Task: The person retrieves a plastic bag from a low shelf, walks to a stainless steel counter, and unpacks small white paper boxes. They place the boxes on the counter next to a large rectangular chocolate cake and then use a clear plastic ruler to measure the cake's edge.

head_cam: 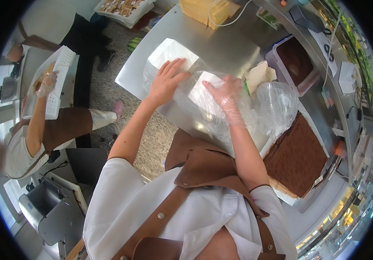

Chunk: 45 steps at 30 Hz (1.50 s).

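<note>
My left hand (168, 81) is bare, its spread fingers lying on clear plastic film and the lower edge of a white paper sheet (170, 52). Slightly blurred, my right hand (224, 91) wears a clear plastic glove and rests with thumb and fingers apart at the edge of a ribbed white paper piece (206, 89). Clear plastic film (186, 97) spreads around and under both hands. Beside the right hand sit a crumpled clear plastic bag (277, 104) and a crumpled cream-coloured wrapper (259, 76). Whether either hand pinches the film is hard to tell.
On the steel table (235, 42) are a tub of brown powder (292, 61), a large brown-topped slab cake (298, 156) at the right and a yellow block stack (199, 11). At left, a co-worker's gloved hand (47, 84) is over a white crate (53, 104). A watermelon (134, 44) lies beyond the table.
</note>
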### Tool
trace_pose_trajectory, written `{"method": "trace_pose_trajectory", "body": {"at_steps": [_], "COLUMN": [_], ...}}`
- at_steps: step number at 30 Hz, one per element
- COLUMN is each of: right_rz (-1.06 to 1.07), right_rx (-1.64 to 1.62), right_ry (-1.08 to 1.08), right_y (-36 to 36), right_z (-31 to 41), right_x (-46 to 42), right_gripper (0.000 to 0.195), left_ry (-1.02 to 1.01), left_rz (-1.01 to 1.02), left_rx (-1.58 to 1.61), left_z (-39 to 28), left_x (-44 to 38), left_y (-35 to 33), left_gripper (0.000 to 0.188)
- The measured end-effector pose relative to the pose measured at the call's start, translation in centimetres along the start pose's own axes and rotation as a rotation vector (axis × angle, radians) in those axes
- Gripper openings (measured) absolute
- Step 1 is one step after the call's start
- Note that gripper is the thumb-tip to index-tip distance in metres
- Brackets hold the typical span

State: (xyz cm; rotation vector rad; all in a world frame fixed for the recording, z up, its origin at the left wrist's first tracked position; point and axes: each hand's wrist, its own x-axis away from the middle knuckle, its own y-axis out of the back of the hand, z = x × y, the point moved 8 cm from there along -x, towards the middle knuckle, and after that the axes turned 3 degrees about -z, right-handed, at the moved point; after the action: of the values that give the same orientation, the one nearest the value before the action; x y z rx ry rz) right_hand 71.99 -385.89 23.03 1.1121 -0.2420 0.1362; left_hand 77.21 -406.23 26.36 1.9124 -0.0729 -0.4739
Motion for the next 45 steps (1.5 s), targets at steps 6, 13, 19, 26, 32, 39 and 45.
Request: {"method": "trace_pose_trajectory", "body": {"at_steps": [6,13,19,26,32,39,45], "right_rz": [0.024,0.156,0.143,0.303,0.417,0.419,0.310], "right_rx": [-0.121,-1.001,-1.502,-1.613,-1.690,-1.746,-1.693], "right_ry": [0.099,-0.280,-0.282,-0.297,-0.355,-0.270,-0.301], "right_y": [-2.6,-4.2,-5.8,-6.8,-3.0,0.2,3.8], "right_z": [-6.9,-10.9,-8.6,-14.1,-15.1,-19.2,-22.2], "right_x": [-2.0,5.8,7.2,8.1,10.5,12.0,14.5], "right_gripper": [0.085,0.055,0.038,0.038,0.036,0.041,0.035], "left_ry": [0.099,0.354,0.509,0.515,0.624,0.429,-0.209], "left_rz": [-0.130,-0.108,-0.095,0.007,-0.065,-0.246,-0.185], "left_rx": [0.071,0.295,0.780,0.838,0.858,0.384,0.443], "left_z": [-2.6,-5.5,-3.6,-4.5,-2.7,-9.1,-24.2], "left_x": [0.1,2.1,2.2,1.6,3.2,1.7,-0.3], "left_y": [1.5,-2.7,-4.4,-2.1,-3.5,0.0,2.4], "left_gripper": [0.060,0.042,0.042,0.040,0.028,0.032,0.043]}}
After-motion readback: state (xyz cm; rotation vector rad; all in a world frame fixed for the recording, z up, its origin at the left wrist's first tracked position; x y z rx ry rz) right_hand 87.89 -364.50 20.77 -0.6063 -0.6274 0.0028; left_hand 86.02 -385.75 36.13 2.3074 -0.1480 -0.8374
